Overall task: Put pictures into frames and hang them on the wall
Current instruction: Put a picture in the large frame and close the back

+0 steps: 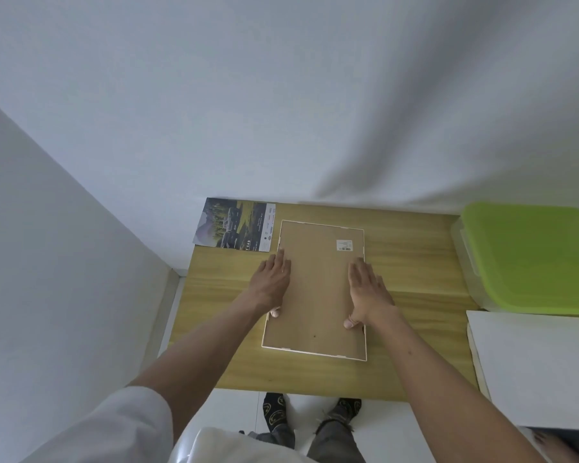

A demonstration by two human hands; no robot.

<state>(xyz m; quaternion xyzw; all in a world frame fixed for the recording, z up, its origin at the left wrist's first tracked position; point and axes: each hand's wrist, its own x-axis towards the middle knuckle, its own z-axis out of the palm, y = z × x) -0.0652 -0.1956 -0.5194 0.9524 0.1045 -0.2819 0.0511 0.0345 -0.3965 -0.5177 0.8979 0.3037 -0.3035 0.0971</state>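
While the picture waits at the table's far left corner against the wall, the frame lies face down mid-table, brown backing up. Left hand and right hand rest flat on its long edges, fingers straight, thumbs on the backing, grasping nothing. Judging by this, opening the backing comes next. Bare wood lies either side; the green-lidded box and white board crowd the right.

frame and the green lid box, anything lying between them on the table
Nothing: in the head view only bare table shows between the frame and the box.
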